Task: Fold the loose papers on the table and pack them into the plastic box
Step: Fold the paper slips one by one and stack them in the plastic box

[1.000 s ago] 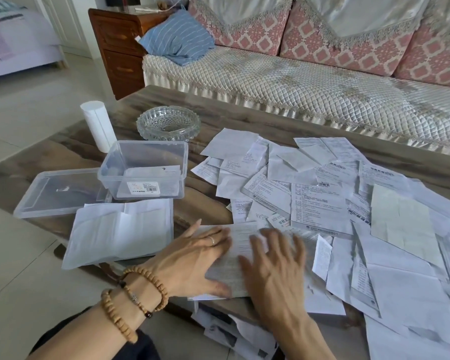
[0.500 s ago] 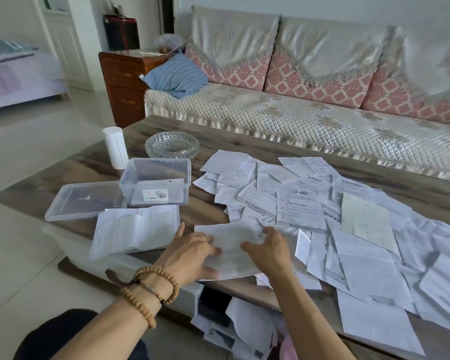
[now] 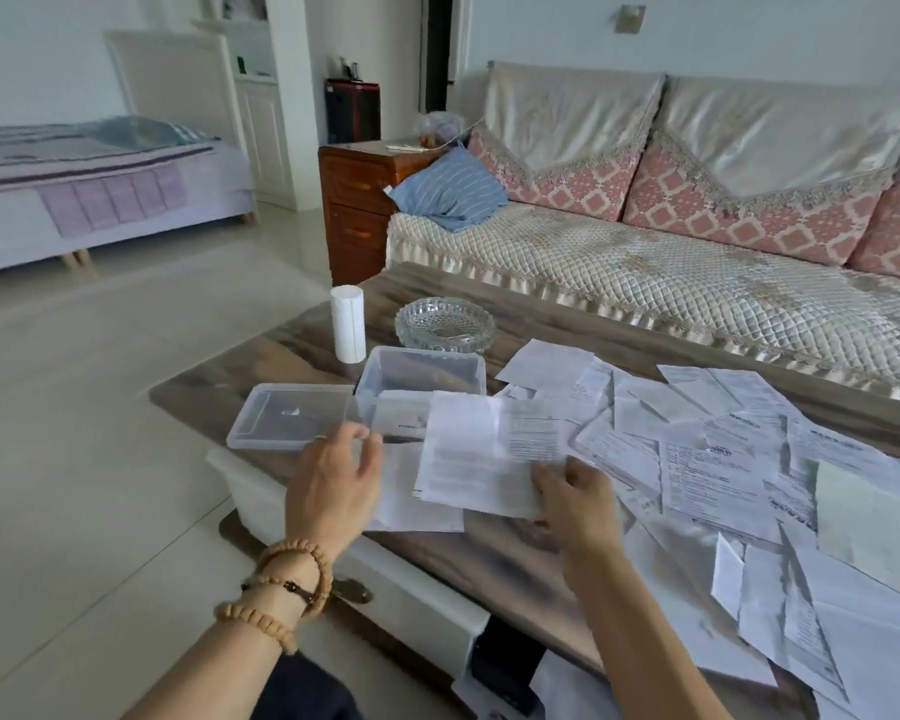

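My right hand (image 3: 575, 498) pinches the near right corner of a printed white paper (image 3: 481, 452) and holds it lifted above the wooden table (image 3: 520, 558). My left hand (image 3: 336, 478) hovers to the paper's left with fingers loosely spread and holds nothing. Behind the raised paper stands the clear plastic box (image 3: 419, 379), with a sheet inside. Its clear lid (image 3: 287, 415) lies flat to the left. A folded white stack (image 3: 411, 491) rests under the lifted paper. Several loose printed papers (image 3: 723, 459) cover the table's right half.
A white roll (image 3: 348, 330) and a glass ashtray (image 3: 445, 324) stand behind the box. A quilted sofa (image 3: 671, 272) runs along the table's far side, with a wooden cabinet (image 3: 359, 210) at its left end. More papers lie on the shelf under the table (image 3: 567, 688).
The paper that both hands pressed flat on the table is now lifted in my right hand. My left hand has let go and moved left. The camera view has tilted up.
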The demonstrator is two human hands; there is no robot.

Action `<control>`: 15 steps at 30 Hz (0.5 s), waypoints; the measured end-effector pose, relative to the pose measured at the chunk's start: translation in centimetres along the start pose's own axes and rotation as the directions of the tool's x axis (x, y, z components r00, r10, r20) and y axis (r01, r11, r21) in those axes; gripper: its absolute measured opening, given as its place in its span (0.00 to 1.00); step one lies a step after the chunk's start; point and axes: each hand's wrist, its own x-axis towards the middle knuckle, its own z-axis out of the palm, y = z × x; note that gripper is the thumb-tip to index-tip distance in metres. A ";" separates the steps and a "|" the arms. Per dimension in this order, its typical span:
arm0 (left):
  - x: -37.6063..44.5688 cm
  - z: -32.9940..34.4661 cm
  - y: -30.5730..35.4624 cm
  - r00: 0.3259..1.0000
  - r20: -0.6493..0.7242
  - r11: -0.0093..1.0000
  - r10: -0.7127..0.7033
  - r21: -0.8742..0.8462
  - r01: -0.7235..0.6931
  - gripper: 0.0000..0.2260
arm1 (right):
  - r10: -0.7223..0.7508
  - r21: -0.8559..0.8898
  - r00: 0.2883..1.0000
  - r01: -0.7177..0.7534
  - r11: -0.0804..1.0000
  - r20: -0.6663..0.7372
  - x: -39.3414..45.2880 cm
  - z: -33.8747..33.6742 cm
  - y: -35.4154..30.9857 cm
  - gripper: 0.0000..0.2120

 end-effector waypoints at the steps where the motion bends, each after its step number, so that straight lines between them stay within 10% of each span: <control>1: 0.8 -0.4 -1.3 0.992 -0.036 0.990 -0.125 -0.066 0.122 0.16 | -0.010 -0.012 0.999 0.011 1.000 0.047 -0.2 2.1 0.1 0.09; 6: 2.9 -0.8 -7.1 0.861 0.168 0.830 -0.479 -0.233 0.507 0.30 | -0.035 -0.201 0.977 0.078 0.976 0.212 -0.3 11.6 0.2 0.11; 15: 4.2 0.5 -6.6 0.784 0.384 0.611 -0.487 -0.492 0.621 0.17 | 0.018 -0.443 0.983 0.065 0.894 0.182 0.2 13.8 1.5 0.11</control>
